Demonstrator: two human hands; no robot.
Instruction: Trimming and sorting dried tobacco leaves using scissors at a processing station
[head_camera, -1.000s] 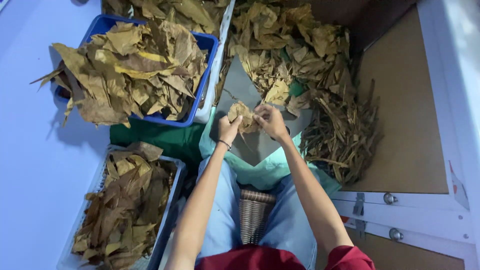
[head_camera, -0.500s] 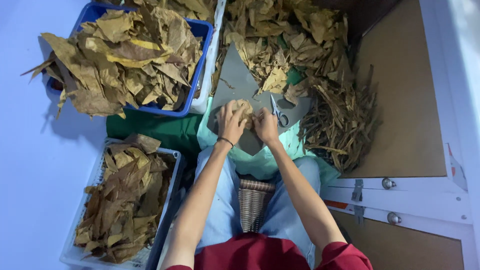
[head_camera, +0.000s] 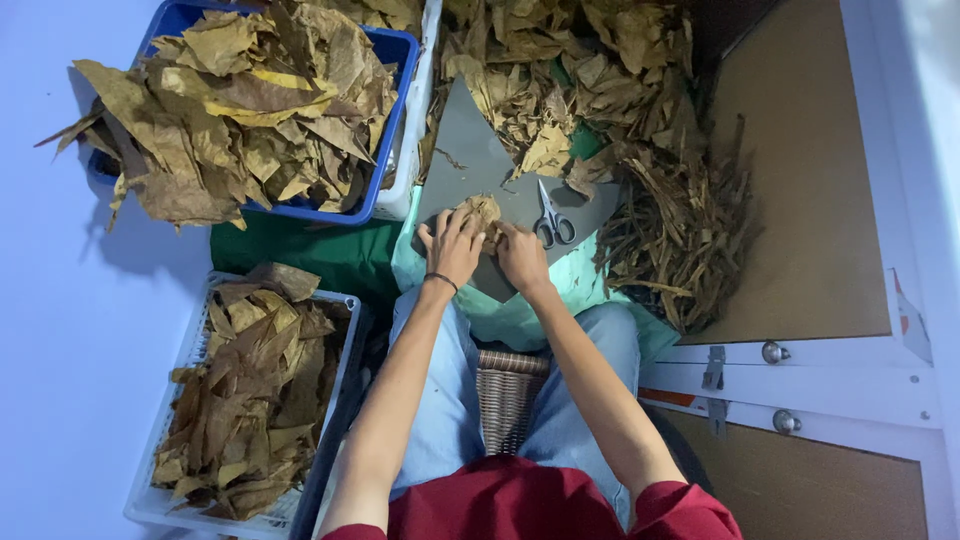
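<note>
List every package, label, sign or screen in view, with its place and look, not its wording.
Sticker: right edge, on the white frame; small, red and white, cut off by the picture's edge.
Orange strip: lower on that frame, thin; too small to tell if it is a label.
No packages or screens.

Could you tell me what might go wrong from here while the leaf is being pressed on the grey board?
1. The scissors lie on the grey board close beside the right hand; a sideways slide could catch the blades.
2. The dry leaf under the left hand looks brittle and may crumble.
3. The blue crate is heaped above its rim, so leaves could spill.
</note>
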